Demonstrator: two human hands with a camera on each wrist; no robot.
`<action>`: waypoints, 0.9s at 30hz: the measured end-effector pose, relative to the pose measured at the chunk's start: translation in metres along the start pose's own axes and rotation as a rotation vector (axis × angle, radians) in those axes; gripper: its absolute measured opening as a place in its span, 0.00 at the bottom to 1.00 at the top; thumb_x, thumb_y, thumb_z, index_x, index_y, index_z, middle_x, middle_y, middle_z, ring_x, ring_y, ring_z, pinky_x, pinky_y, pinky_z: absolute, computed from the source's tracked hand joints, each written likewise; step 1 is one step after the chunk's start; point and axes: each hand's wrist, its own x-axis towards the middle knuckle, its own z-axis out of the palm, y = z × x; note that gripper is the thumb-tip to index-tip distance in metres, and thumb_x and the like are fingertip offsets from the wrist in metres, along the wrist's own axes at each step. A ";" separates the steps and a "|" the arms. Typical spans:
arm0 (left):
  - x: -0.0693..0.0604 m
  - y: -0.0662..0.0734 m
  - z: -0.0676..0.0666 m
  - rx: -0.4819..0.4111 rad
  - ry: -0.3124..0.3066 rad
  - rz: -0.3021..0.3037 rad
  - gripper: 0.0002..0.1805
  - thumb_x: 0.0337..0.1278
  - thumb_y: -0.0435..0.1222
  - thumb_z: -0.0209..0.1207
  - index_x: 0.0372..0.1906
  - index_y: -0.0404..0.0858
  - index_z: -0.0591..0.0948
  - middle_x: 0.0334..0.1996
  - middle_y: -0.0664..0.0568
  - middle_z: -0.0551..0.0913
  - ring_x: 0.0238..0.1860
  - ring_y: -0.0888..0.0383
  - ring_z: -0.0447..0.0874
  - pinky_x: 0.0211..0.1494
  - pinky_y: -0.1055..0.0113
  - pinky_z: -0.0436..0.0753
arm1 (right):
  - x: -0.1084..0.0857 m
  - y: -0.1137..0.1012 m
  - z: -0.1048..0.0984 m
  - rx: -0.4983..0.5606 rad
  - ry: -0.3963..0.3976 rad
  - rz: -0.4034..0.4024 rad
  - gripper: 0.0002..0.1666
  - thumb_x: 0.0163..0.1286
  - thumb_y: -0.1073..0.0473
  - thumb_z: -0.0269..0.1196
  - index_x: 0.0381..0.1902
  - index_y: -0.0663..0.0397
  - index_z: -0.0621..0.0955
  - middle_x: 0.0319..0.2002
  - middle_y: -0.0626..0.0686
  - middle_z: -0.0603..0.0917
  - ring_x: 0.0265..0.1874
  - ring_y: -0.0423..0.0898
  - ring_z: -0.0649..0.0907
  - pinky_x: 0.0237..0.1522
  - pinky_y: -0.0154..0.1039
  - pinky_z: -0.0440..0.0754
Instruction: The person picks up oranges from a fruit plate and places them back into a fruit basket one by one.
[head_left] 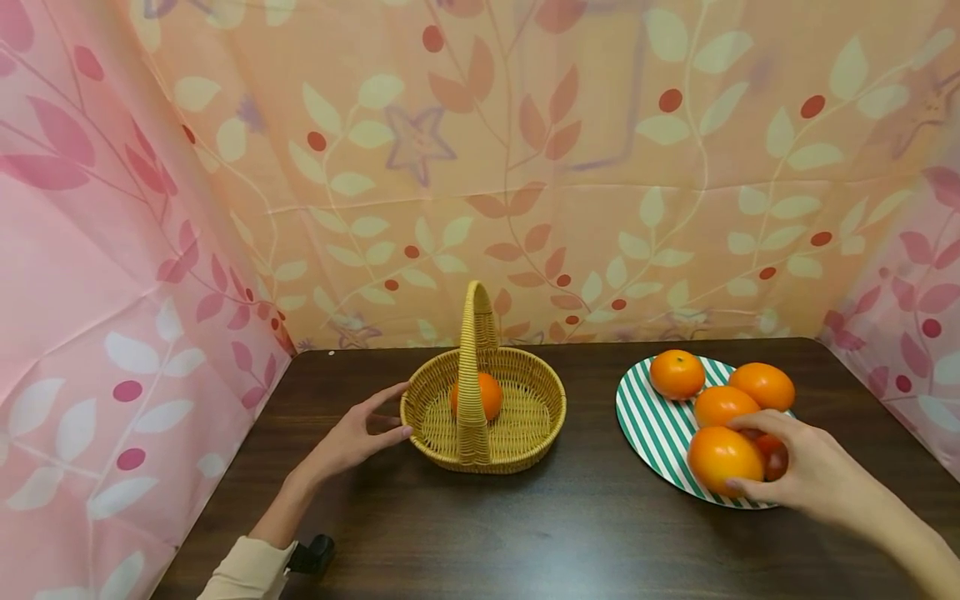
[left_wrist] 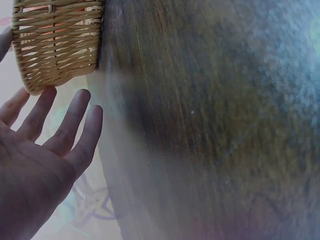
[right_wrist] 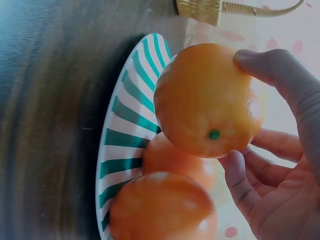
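My right hand (head_left: 806, 462) pinches an orange (head_left: 722, 458) between thumb and fingers at the near side of a green-and-white striped plate (head_left: 643, 417). In the right wrist view this orange (right_wrist: 205, 100) shows a green stem spot; whether it touches the plate I cannot tell. Several more oranges, one of them at the back (head_left: 677, 375), lie on the plate, and a redder one is partly hidden by my fingers. My left hand (head_left: 348, 437) is at the left side of a yellow wicker basket (head_left: 528, 417), its fairly straight fingers at the rim. One orange (head_left: 491, 397) sits inside, partly behind the handle.
Basket and plate stand apart on a dark wooden table (head_left: 480, 533). The basket's tall arched handle (head_left: 471, 367) rises across its middle. Floral cloth (head_left: 525, 167) hangs behind the table and along both sides. A black strap (head_left: 311, 554) is on my left wrist.
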 end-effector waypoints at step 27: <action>-0.001 0.001 0.000 0.003 0.007 0.006 0.40 0.66 0.42 0.68 0.78 0.40 0.64 0.75 0.39 0.63 0.56 0.38 0.81 0.53 0.44 0.82 | 0.034 -0.007 -0.009 0.285 -0.082 0.073 0.35 0.50 0.65 0.82 0.57 0.51 0.83 0.47 0.48 0.81 0.34 0.43 0.82 0.33 0.31 0.82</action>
